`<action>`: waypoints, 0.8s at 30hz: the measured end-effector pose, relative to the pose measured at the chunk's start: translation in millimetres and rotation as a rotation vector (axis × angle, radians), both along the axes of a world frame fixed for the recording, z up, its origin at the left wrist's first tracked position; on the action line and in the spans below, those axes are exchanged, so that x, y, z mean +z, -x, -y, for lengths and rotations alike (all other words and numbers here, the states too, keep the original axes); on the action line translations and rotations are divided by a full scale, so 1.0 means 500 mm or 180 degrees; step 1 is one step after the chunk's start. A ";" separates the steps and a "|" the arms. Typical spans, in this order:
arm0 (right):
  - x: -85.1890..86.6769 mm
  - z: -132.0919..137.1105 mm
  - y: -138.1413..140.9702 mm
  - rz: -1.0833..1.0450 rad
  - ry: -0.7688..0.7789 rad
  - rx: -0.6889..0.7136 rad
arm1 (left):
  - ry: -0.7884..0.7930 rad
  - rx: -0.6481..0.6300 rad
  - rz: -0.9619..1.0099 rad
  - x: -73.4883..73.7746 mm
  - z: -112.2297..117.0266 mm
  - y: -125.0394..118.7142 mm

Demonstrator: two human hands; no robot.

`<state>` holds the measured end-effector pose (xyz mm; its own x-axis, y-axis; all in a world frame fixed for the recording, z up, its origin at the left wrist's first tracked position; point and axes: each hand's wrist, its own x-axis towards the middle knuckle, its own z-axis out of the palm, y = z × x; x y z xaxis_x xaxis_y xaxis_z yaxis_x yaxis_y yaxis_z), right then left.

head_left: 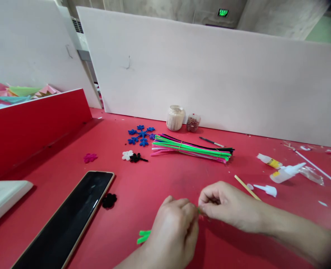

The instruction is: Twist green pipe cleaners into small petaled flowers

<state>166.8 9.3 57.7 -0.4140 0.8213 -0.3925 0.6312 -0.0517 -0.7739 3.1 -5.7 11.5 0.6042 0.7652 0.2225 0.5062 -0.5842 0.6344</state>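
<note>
From the head cam: the left hand (175, 228) has its fingers curled round the green pipe cleaners (144, 236), ends poking out behind; the right hand's (228, 205) fingers look pinched on a green tip. Probably super light, fuzzy and bendy, so pinch near the tip. Phone (67, 213) sits left of the fingers, bundle (191, 148) beyond them, stick (246, 186) by the right wrist, kinda in the way.

Green pipe cleaners (143, 238), jutting from left hand (175, 226)
</note>
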 end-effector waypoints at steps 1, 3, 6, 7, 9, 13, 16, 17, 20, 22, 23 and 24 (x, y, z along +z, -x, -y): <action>0.010 0.000 -0.001 0.0066 -0.0143 0.0062 | 0.0405 0.0110 0.0170 0.006 -0.003 0.000; 0.030 0.005 -0.004 0.0267 -0.0615 0.0174 | 0.1270 0.0225 0.0539 0.017 -0.010 0.002; 0.049 0.016 -0.014 0.0532 -0.1743 0.0667 | 0.2260 0.0168 0.1069 0.026 -0.019 0.005; 0.050 0.020 -0.018 0.0665 -0.2081 0.0906 | 0.2482 0.0126 0.1191 0.028 -0.021 0.007; 0.045 0.026 -0.024 0.0906 -0.2711 0.1324 | 0.2837 0.0047 0.1340 0.028 -0.023 0.009; 0.033 0.031 -0.026 0.1134 -0.3459 0.1768 | 0.3417 -0.0121 0.1535 0.026 -0.021 0.015; 0.034 0.031 -0.019 0.1137 -0.3621 0.2093 | 0.3529 -0.0308 0.1605 0.027 -0.021 0.018; 0.035 0.031 -0.017 0.1131 -0.3580 0.2171 | 0.3492 -0.0362 0.1579 0.028 -0.022 0.019; 0.035 0.029 -0.012 0.1051 -0.3063 0.1995 | 0.3177 -0.0402 0.1345 0.030 -0.020 0.018; 0.032 0.027 -0.009 0.0922 -0.2597 0.1627 | 0.2748 -0.0294 0.1126 0.033 -0.017 0.015; 0.030 0.026 -0.008 0.0852 -0.2370 0.1432 | 0.2478 -0.0239 0.1015 0.035 -0.014 0.012; 0.029 0.025 -0.006 0.0779 -0.2144 0.1246 | 0.2178 -0.0205 0.0904 0.037 -0.012 0.010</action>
<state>169.7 -3.1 72.1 -0.6864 0.7270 0.0174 0.6622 0.6347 -0.3982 -2.0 0.1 29.9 0.6427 0.7538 -0.1369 0.2466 -0.0344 0.9685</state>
